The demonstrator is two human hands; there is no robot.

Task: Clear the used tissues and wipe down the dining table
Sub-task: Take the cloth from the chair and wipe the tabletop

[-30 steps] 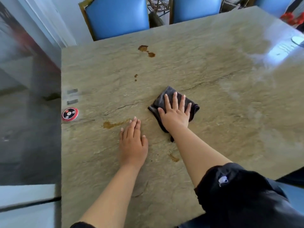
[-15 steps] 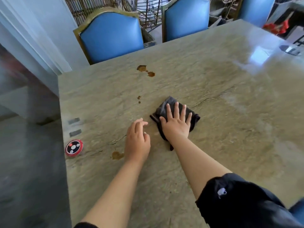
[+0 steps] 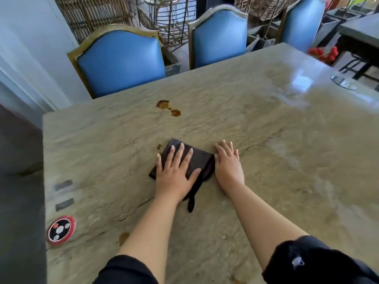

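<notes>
The stone desk (image 3: 266, 130) carried brown stains (image 3: 164, 104) toward its far left. The left hand (image 3: 174, 171) pressed flat, fingers straight, on the dark folded cloth (image 3: 198, 160) at centre; the right hand (image 3: 227, 162) lay flat beside it, touching its edge.

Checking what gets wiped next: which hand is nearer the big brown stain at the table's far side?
Left. The left hand lies on the cloth just below the stain; the right hand lies farther right.

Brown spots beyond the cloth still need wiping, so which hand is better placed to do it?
Left. The left hand lies flat on the cloth, below the brown spots. The right hand rests on the bare table beside it.
</notes>
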